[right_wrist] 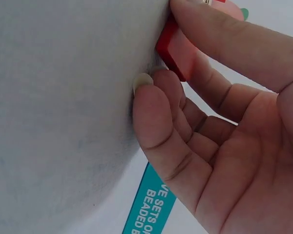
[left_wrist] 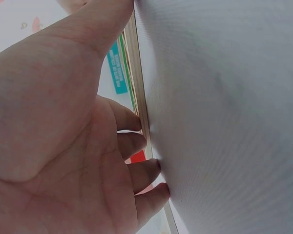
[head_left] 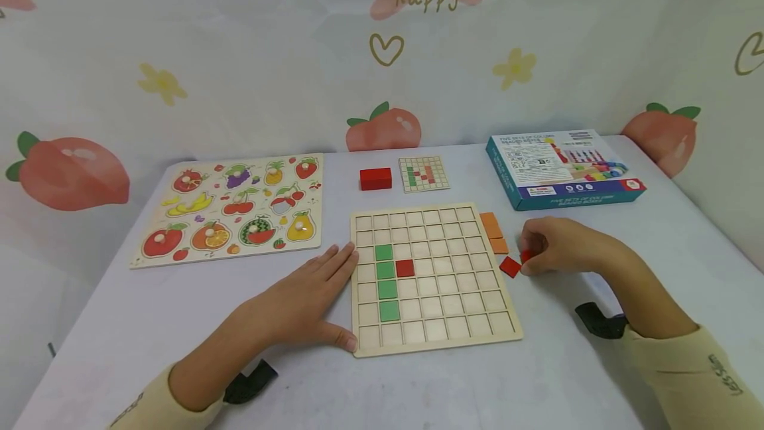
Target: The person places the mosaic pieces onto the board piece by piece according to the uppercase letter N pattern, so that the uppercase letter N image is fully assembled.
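A wooden grid board (head_left: 453, 344) lies on the table with a column of several green tiles (head_left: 388, 289) and one red tile (head_left: 404, 268) in its squares. My left hand (head_left: 298, 300) rests against the board's left edge, fingers extended and thumb at the near corner. In the left wrist view its fingertips (left_wrist: 154, 168) touch the board's side. To the right of the board, my right hand (head_left: 564, 247) pinches a red tile (right_wrist: 175, 51) at the table surface, partly hidden by the fingers. A loose red tile (head_left: 510, 267) lies just left of that hand.
Two orange tiles (head_left: 491, 225) lie along the board's right edge. Behind the board are a red block or stack (head_left: 375, 179) and a small pattern card (head_left: 442, 181). A fruit peg puzzle (head_left: 209, 217) lies left, a teal-edged box (head_left: 573, 198) back right.
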The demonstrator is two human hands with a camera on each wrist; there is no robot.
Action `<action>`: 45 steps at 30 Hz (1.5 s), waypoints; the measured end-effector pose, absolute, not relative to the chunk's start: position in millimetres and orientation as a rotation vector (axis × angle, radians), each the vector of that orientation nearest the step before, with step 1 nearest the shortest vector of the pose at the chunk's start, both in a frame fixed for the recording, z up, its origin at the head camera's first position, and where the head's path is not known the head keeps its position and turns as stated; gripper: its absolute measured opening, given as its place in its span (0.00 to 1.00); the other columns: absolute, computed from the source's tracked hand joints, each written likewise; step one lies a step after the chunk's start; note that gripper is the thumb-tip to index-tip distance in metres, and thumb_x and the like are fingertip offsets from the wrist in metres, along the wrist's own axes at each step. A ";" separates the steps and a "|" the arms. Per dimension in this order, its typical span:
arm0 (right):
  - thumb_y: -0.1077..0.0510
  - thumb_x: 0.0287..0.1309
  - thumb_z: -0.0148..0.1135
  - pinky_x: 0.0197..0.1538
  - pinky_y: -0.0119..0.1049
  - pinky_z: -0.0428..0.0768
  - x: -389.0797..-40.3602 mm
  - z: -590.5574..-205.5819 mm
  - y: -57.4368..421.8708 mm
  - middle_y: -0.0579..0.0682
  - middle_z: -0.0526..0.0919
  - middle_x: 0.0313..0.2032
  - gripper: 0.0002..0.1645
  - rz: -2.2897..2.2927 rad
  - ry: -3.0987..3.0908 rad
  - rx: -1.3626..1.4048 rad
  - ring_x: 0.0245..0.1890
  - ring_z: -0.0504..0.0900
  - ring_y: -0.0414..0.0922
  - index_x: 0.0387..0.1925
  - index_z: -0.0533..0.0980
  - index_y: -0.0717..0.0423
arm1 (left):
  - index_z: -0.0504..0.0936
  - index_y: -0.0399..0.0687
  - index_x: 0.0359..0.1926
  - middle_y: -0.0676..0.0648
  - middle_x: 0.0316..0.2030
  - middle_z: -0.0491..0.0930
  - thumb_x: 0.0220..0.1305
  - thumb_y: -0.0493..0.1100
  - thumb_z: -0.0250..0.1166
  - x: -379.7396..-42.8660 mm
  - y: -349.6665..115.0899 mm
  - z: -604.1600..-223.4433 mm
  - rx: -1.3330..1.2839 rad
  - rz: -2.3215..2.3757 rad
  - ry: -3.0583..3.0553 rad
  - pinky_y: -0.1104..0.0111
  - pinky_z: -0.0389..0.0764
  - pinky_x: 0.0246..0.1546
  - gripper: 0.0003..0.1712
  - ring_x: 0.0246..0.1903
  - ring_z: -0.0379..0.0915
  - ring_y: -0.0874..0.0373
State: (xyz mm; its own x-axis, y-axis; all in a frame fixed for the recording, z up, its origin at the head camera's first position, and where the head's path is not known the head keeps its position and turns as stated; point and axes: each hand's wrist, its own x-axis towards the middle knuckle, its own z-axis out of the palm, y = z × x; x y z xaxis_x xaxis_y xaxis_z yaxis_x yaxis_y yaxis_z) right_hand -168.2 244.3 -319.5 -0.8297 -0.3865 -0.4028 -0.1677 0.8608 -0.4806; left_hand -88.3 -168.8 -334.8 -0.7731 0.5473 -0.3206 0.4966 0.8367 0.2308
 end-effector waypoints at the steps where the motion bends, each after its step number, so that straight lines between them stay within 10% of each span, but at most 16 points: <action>1: 0.55 0.49 0.79 0.35 0.39 0.79 -168.6 -319.5 244.4 0.49 0.75 0.29 0.18 -0.599 2.537 -0.397 0.34 0.74 0.47 0.34 0.76 0.55 | 0.44 0.46 0.80 0.47 0.80 0.39 0.42 0.85 0.61 -88.4 -168.7 -334.7 0.778 0.187 2.639 0.52 0.50 0.73 0.76 0.77 0.33 0.47; 45: 0.64 0.62 0.67 0.39 0.38 0.85 -161.8 -313.9 210.4 0.52 0.80 0.37 0.07 -0.996 2.369 -0.447 0.34 0.81 0.48 0.41 0.80 0.58 | 0.45 0.44 0.80 0.45 0.79 0.39 0.44 0.84 0.62 -87.3 -169.7 -333.7 0.808 0.197 2.649 0.52 0.51 0.73 0.75 0.77 0.34 0.46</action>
